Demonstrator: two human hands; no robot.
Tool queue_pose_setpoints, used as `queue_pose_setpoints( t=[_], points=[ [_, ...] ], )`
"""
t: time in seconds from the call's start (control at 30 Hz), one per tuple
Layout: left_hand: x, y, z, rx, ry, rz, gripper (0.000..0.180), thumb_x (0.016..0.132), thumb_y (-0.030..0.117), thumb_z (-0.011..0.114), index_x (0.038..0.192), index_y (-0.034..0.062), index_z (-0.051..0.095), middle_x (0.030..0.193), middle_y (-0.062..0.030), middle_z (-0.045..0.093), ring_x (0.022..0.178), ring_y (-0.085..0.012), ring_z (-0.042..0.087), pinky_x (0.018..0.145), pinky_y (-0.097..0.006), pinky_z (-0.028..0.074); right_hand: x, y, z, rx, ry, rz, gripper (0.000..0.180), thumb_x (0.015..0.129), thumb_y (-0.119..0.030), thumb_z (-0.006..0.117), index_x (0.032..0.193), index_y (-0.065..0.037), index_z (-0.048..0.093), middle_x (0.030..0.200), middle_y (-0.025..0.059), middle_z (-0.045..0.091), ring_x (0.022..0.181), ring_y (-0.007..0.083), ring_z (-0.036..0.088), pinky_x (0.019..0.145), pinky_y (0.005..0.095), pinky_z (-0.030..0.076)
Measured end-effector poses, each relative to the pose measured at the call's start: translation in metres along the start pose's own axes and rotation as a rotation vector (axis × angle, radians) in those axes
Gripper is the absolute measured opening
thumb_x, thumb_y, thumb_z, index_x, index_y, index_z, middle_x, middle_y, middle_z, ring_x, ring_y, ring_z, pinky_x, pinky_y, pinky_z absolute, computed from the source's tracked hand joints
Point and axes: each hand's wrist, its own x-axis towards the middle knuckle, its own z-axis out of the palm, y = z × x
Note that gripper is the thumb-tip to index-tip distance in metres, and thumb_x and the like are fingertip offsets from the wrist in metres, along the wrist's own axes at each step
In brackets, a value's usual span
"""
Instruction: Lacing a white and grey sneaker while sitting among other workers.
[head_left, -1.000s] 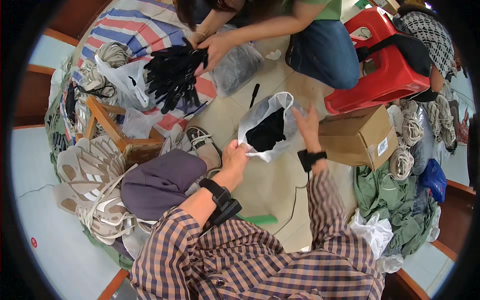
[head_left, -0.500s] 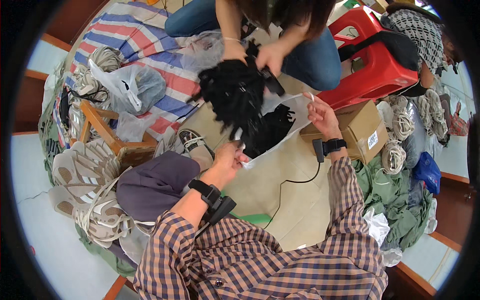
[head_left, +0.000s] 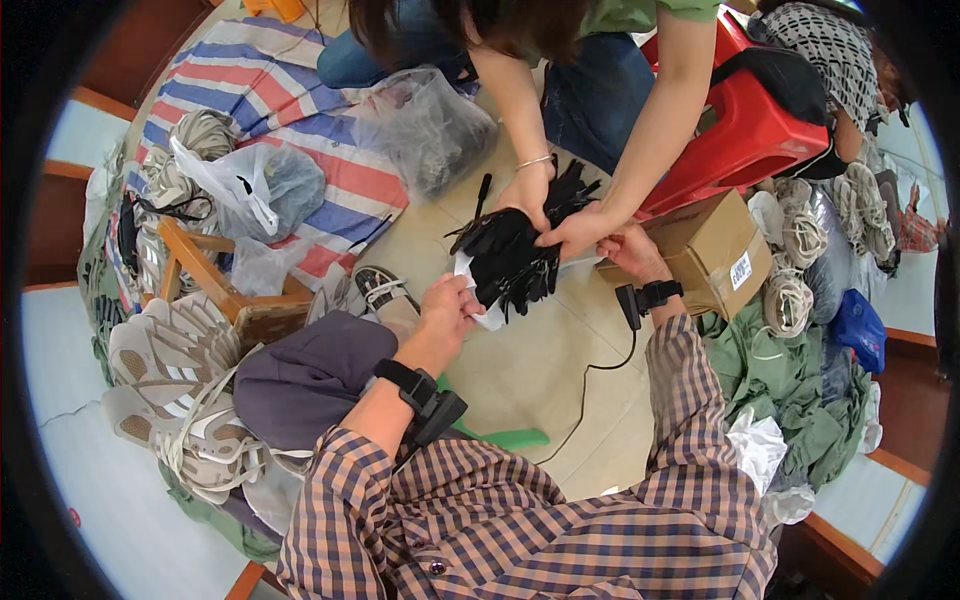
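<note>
My left hand [head_left: 450, 308] is closed on the near-left edge of a white plastic bag [head_left: 489, 319]. Across from it, my right hand [head_left: 636, 254] pinches the bag's other edge, its fingertips partly behind a co-worker's hand. Between my hands sits a thick bundle of thin black strips [head_left: 515, 262], perhaps laces or cords, at the bag's mouth. Both of the co-worker's hands [head_left: 582, 230] press on that bundle from the far side. The bundle covers most of the bag.
A cardboard box [head_left: 715, 255] and a red plastic stool [head_left: 745, 140] stand to the right. On the left are beige shoes [head_left: 165, 345], a wooden stool [head_left: 205, 265] and a striped sheet [head_left: 345, 165]. A green strip-like object [head_left: 515, 438] lies on the floor near me.
The co-worker leaned closer and lowered the black bundle between my hands. My right hand moved down and slightly left; my left hand shifted slightly left. The bag's opening has narrowed.
</note>
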Motion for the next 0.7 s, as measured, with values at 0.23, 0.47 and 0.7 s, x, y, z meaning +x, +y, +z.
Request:
queue_pose_setpoints(
  t=[0.23, 0.47, 0.7],
  points=[
    [0.006, 0.016, -0.022, 0.018, 0.096, 0.046, 0.016, 0.091, 0.008, 0.047, 0.078, 0.0154, 0.039, 0.056, 0.0055, 0.030, 0.045, -0.0116, 0.031, 0.055, -0.035, 0.045, 0.004, -0.024, 0.014, -0.010, 0.018, 0.015, 0.020, 0.092, -0.006, 0.049, 0.110, -0.006, 0.056, 0.076, 0.0025, 0.055, 0.048, 0.0058, 0.036, 0.046, 0.0205, 0.033],
    [0.012, 0.033, -0.024, 0.031, 0.049, 0.026, 0.013, 0.091, 0.007, 0.045, 0.079, 0.0130, 0.043, 0.058, 0.0054, 0.030, 0.045, -0.0080, 0.026, 0.042, -0.025, 0.019, 0.017, -0.046, 0.047, -0.035, 0.157, -0.112, 0.022, 0.091, -0.002, 0.049, 0.111, 0.002, 0.056, 0.079, 0.0075, 0.058, 0.051, 0.0063, 0.037, 0.045, 0.0216, 0.031],
    [0.012, 0.049, -0.026, -0.223, 0.007, 0.198, 0.010, 0.090, 0.012, 0.051, 0.093, 0.0025, 0.054, 0.061, 0.0024, 0.037, 0.053, -0.0118, 0.037, 0.064, -0.033, 0.040, 0.028, -0.067, 0.059, -0.471, 0.082, 0.185, 0.018, 0.093, -0.007, 0.050, 0.105, 0.004, 0.058, 0.067, 0.0011, 0.051, 0.045, 0.0070, 0.032, 0.039, 0.0235, 0.025]
  ],
)
